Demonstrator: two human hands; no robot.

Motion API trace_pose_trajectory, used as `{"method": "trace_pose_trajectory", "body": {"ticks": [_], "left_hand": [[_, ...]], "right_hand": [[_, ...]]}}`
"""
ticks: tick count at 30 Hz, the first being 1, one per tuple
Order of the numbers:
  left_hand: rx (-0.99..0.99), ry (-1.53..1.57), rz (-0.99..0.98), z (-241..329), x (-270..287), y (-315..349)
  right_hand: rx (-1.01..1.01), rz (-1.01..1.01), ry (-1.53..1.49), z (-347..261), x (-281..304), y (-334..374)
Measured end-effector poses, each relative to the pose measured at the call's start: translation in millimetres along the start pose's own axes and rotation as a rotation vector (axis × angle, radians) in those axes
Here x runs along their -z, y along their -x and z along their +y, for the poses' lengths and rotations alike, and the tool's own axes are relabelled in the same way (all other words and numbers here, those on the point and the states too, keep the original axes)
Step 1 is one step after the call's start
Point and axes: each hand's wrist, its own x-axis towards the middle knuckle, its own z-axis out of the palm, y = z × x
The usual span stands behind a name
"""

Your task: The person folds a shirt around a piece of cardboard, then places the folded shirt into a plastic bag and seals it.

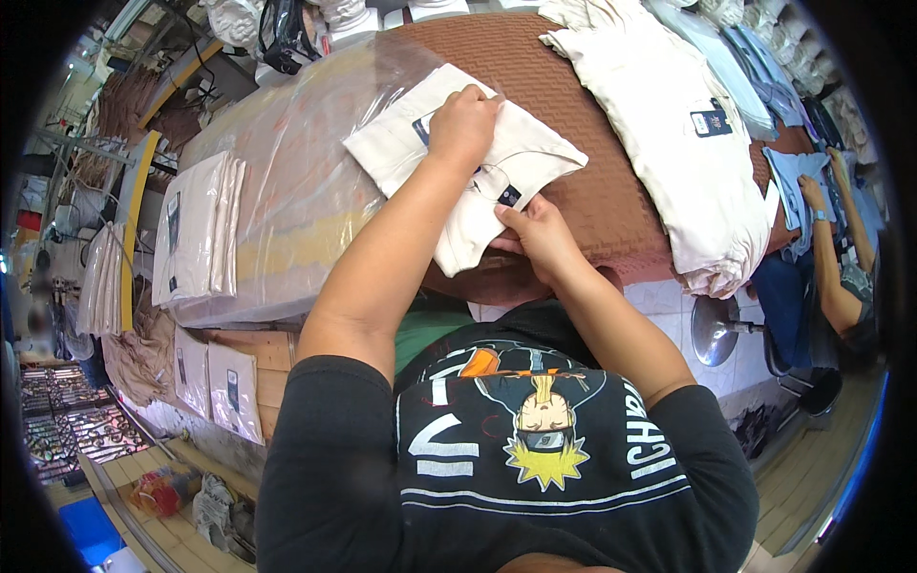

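Observation:
A folded cream garment (544,162) lies on the table in front of me, one corner reaching over the clear plastic. It carries a dark hang tag (510,197) on a thin string, and a second dark label (422,129) shows partly beside my left hand. My left hand (464,126) is closed on the far part of the garment, fingers bent and their tips partly hidden. At the near edge, my right hand (541,235) pinches the cloth just below the tag, thumb on top and fingers underneath.
Plastic sheeting (287,143) covers the table's left part, with bagged garments (196,229) stacked on it. To the right lies a long pile of cream garments (669,124). Farther right, another person's hands (812,196) handle blue cloth. A round metal stool base (712,329) stands below.

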Motion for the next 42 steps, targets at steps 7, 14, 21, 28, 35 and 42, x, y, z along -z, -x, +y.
{"method": "trace_pose_trajectory", "body": {"ticks": [7, 14, 21, 28, 35, 42], "left_hand": [[-0.059, 0.071, -0.068, 20, 19, 24], [-0.025, -0.044, -0.062, -10, 65, 83], [0.126, 0.183, 0.108, -42, 81, 115], [0.128, 0.279, 0.110, -42, 90, 110], [0.122, 0.279, 0.068, -42, 100, 104], [0.094, 0.287, 0.080, -45, 105, 100]], "right_hand": [[-0.027, -0.006, -0.084, 12, -8, 17], [-0.035, 0.075, -0.146, 22, -11, 27], [-0.014, 0.027, -0.199, 19, -26, 18], [0.020, 0.032, -0.230, 11, -51, -16], [0.041, -0.023, -0.238, 9, -65, -54], [0.026, -0.024, -0.211, 0, -81, -87]]}}
